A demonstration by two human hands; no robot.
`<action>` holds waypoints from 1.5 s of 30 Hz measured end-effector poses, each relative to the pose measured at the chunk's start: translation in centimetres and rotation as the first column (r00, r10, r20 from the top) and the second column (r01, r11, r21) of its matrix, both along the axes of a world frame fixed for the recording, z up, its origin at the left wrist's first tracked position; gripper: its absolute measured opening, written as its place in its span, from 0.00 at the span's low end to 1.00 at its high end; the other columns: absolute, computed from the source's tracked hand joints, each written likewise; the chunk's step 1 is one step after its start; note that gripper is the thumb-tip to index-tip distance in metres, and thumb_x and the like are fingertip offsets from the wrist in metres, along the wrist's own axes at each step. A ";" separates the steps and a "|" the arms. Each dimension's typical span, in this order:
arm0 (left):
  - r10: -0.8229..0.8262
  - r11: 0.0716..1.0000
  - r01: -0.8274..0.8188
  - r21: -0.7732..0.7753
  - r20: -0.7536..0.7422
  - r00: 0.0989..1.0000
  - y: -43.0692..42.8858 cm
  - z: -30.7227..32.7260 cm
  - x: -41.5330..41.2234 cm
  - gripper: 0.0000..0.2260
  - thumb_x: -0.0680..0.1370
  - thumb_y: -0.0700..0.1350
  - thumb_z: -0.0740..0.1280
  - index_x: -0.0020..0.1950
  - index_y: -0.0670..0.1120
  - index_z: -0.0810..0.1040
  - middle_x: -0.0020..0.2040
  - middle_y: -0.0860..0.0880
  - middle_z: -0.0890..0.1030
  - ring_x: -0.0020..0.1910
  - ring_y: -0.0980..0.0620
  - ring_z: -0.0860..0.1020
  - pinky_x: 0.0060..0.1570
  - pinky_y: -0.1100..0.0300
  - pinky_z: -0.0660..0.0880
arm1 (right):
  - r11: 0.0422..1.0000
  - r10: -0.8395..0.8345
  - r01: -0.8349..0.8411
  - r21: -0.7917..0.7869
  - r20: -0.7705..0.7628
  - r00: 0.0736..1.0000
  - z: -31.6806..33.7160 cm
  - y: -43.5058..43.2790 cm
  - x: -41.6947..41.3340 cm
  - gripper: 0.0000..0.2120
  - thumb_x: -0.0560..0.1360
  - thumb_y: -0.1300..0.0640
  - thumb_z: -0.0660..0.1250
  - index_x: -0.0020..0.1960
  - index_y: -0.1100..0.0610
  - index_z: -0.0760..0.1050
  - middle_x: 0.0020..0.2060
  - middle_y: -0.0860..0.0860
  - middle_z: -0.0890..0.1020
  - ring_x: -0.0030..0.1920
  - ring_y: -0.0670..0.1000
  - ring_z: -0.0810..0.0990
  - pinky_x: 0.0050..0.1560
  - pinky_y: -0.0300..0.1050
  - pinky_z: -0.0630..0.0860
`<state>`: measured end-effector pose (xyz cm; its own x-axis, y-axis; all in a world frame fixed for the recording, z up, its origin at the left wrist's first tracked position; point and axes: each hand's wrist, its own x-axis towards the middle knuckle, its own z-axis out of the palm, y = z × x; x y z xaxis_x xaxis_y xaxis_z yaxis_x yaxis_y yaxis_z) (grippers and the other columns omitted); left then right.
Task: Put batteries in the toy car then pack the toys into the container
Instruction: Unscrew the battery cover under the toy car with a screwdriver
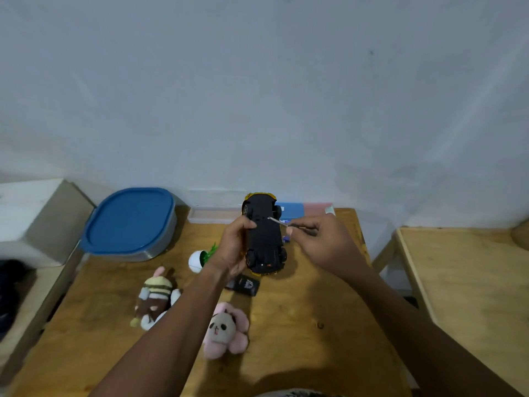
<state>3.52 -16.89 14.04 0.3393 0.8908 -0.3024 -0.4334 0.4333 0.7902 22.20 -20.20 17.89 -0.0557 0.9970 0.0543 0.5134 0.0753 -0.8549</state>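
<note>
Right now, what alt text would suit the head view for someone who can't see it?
The left hand holds an upturned toy car while the right hand sets a thin metal tool against its underside, above a wooden table.

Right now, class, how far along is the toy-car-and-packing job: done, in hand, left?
Done: nothing visibly. In hand: left hand holds the toy car underside up; right hand sets a screwdriver tip on it. Left: fitting batteries, packing; striped plush and pink plush lie on the table, container lid on.

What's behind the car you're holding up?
A clear case shows left of the car, and a blue box and pink box right of it. The car covers whatever lies between them.
</note>
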 end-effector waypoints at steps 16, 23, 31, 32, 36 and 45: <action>-0.089 0.989 0.105 0.103 -0.156 0.984 0.5 0.6 1.0 0.14 0.73 0.45 0.59 0.52 0.39 0.78 0.37 0.44 0.83 0.35 0.49 0.83 0.34 0.57 0.80 | 1.000 0.003 -0.003 0.009 -0.004 1.000 0.3 0.3 1.1 0.09 0.78 0.56 0.69 0.54 0.55 0.85 0.42 0.46 0.87 0.44 0.46 0.83 0.45 0.44 0.78; -0.076 0.987 0.105 0.122 -0.222 0.972 0.9 0.6 0.6 0.17 0.70 0.48 0.62 0.53 0.40 0.79 0.42 0.42 0.82 0.40 0.47 0.83 0.40 0.54 0.80 | 1.000 0.001 -0.001 -0.002 0.002 1.000 0.5 0.6 1.2 0.08 0.77 0.55 0.69 0.52 0.53 0.85 0.40 0.46 0.87 0.43 0.48 0.83 0.45 0.49 0.79; 0.072 0.968 0.015 0.250 -0.334 0.940 1.3 0.8 0.9 0.28 0.63 0.49 0.70 0.54 0.31 0.75 0.42 0.38 0.79 0.40 0.41 0.81 0.38 0.52 0.80 | 1.000 0.022 -0.022 0.001 0.114 0.993 0.8 1.0 1.3 0.08 0.77 0.56 0.67 0.50 0.53 0.85 0.37 0.52 0.86 0.41 0.55 0.83 0.41 0.51 0.78; 0.078 0.964 0.015 0.265 -0.340 0.937 1.3 0.8 1.0 0.26 0.63 0.48 0.71 0.53 0.30 0.75 0.42 0.37 0.78 0.40 0.39 0.80 0.39 0.51 0.79 | 1.000 0.017 -0.015 -0.021 0.121 0.993 0.9 1.0 1.2 0.09 0.78 0.56 0.67 0.51 0.53 0.85 0.38 0.51 0.86 0.41 0.54 0.83 0.41 0.48 0.77; 0.084 0.954 0.024 0.297 -0.348 0.934 1.4 1.0 0.9 0.21 0.64 0.42 0.70 0.50 0.29 0.74 0.41 0.37 0.77 0.39 0.37 0.79 0.36 0.52 0.80 | 0.968 -0.043 0.031 -0.247 -0.045 0.998 1.2 1.5 1.3 0.09 0.79 0.52 0.66 0.54 0.51 0.84 0.31 0.51 0.80 0.30 0.48 0.74 0.33 0.40 0.69; 0.045 0.958 0.056 0.282 -0.340 0.940 1.3 1.4 0.6 0.14 0.67 0.40 0.67 0.50 0.36 0.76 0.40 0.41 0.79 0.38 0.43 0.81 0.36 0.54 0.80 | 0.841 -0.166 -0.073 -0.536 -0.384 0.908 2.2 1.5 1.6 0.12 0.82 0.55 0.61 0.54 0.59 0.82 0.26 0.50 0.69 0.22 0.45 0.58 0.21 0.37 0.56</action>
